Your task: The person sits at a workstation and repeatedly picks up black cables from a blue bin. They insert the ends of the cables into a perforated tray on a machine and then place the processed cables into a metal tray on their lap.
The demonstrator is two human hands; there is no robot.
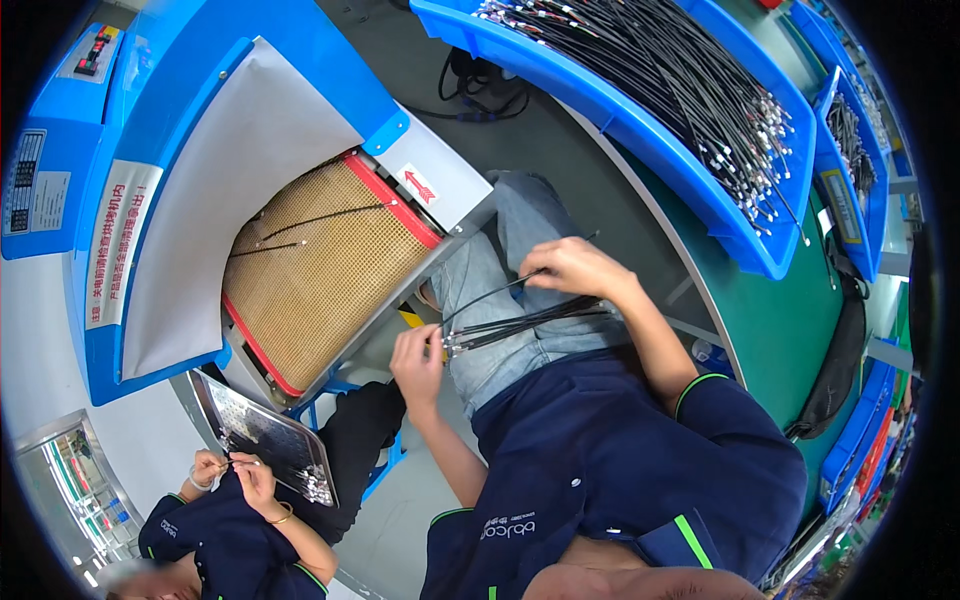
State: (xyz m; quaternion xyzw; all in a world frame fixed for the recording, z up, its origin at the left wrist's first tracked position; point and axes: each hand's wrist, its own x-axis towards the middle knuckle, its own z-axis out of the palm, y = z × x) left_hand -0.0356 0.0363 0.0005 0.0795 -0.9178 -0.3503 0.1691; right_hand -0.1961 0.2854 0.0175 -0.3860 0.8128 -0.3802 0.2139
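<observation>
My left hand is closed in a pinch at one end of a thin black cable. Higher up and to the right, my right hand grips the same cable near its other end, so it runs slightly bowed between the two hands. Across my jeans lies a bundle of black cables with small pale connectors at their left ends, close to my left fingers. To the left is the brown mesh conveyor belt of a blue machine, with a few black cables lying on it.
A large blue bin full of cables stands on the green table at upper right, a smaller blue bin beyond it. At lower left a co-worker's hands hold a small cable over a dark tray. A black pouch hangs over the table.
</observation>
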